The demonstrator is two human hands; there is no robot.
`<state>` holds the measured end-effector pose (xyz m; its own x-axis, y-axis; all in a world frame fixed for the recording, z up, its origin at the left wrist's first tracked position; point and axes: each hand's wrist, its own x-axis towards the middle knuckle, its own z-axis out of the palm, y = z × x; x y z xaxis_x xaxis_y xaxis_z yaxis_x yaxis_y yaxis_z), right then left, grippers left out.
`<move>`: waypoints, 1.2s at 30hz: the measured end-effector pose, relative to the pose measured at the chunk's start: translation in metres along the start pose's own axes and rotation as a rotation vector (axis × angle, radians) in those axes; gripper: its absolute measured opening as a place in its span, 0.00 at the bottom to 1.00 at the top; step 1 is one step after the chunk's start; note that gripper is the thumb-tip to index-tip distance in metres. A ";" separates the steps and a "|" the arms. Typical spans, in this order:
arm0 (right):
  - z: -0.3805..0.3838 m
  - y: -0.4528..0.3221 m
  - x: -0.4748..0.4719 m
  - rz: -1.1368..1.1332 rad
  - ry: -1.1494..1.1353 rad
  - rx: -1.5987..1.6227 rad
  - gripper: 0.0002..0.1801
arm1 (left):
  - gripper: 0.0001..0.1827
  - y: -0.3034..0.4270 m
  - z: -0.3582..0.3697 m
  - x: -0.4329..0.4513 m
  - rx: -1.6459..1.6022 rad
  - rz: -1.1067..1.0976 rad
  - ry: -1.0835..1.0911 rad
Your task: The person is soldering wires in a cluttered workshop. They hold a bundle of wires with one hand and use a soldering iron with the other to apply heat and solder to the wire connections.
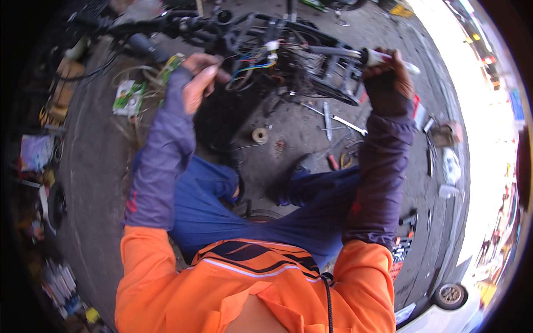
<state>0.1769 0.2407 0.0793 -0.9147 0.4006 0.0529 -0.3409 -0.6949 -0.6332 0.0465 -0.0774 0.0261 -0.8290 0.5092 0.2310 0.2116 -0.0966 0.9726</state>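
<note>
Ahead of me lies a stripped motorcycle frame (260, 18) with a bundle of loose coloured wires (254, 66) and white connectors (272, 46) in its middle. My left hand (200, 79) is to the left of the wires, its thumb and fingers drawn together. Blur hides whether a thin thing is between them. At the frame's right end, my right hand (389, 73) is closed around a white tube-shaped object (374, 57), whose white tip (411, 68) sticks out to the right. Its near end meets a dark collar beside a grey tube (333, 50).
On the floor lie a roll of tape or cord (260, 135), a wrench (349, 125), a red-handled tool (332, 162) and pliers (345, 160). A green-and-white packet (128, 98) lies to the left. A tool case (402, 249) and a wheel (450, 296) are at the right.
</note>
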 end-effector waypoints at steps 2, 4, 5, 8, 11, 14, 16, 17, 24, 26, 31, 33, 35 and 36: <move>-0.001 0.007 0.002 0.027 0.037 -0.073 0.07 | 0.07 0.005 -0.001 0.023 0.039 0.114 -0.012; -0.007 0.018 0.002 -0.034 0.074 -0.028 0.09 | 0.06 0.000 0.006 0.038 0.031 0.135 0.057; -0.010 0.022 0.000 -0.015 -0.026 0.014 0.10 | 0.06 -0.004 0.009 0.042 0.046 0.109 0.077; -0.019 0.032 -0.004 0.013 -0.015 0.004 0.12 | 0.07 -0.021 0.021 0.045 0.205 0.115 0.154; -0.024 0.043 -0.012 -0.010 0.081 -0.082 0.12 | 0.04 -0.031 0.027 0.043 0.329 0.167 0.156; -0.022 0.055 -0.010 -0.031 0.091 -0.100 0.14 | 0.04 -0.032 0.026 0.043 0.369 0.202 0.213; -0.018 0.061 -0.007 -0.047 0.147 -0.157 0.15 | 0.04 -0.030 0.021 0.045 0.488 0.266 0.230; -0.016 0.065 -0.005 -0.046 0.137 -0.188 0.14 | 0.04 -0.029 0.018 0.045 0.549 0.296 0.242; 0.000 0.077 -0.004 -0.106 0.166 -0.291 0.13 | 0.04 -0.032 0.027 0.041 0.629 0.364 0.194; 0.004 0.079 -0.006 -0.122 0.165 -0.329 0.13 | 0.04 -0.033 0.030 0.041 0.597 0.370 0.203; 0.010 0.085 -0.006 -0.153 0.198 -0.336 0.13 | 0.04 -0.032 0.031 0.039 0.586 0.335 0.219; 0.011 0.085 -0.006 -0.150 0.134 -0.365 0.13 | 0.04 -0.031 0.032 0.037 0.589 0.317 0.235; 0.012 0.085 -0.007 -0.163 0.120 -0.370 0.13 | 0.04 -0.031 0.032 0.037 0.593 0.313 0.243; 0.011 0.086 -0.007 -0.173 0.119 -0.361 0.13 | 0.03 -0.031 0.033 0.038 0.590 0.321 0.241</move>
<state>0.1512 0.1715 0.0333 -0.8121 0.5738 0.1058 -0.3696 -0.3656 -0.8542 0.0259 -0.0272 0.0039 -0.7559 0.3235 0.5692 0.6526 0.3038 0.6941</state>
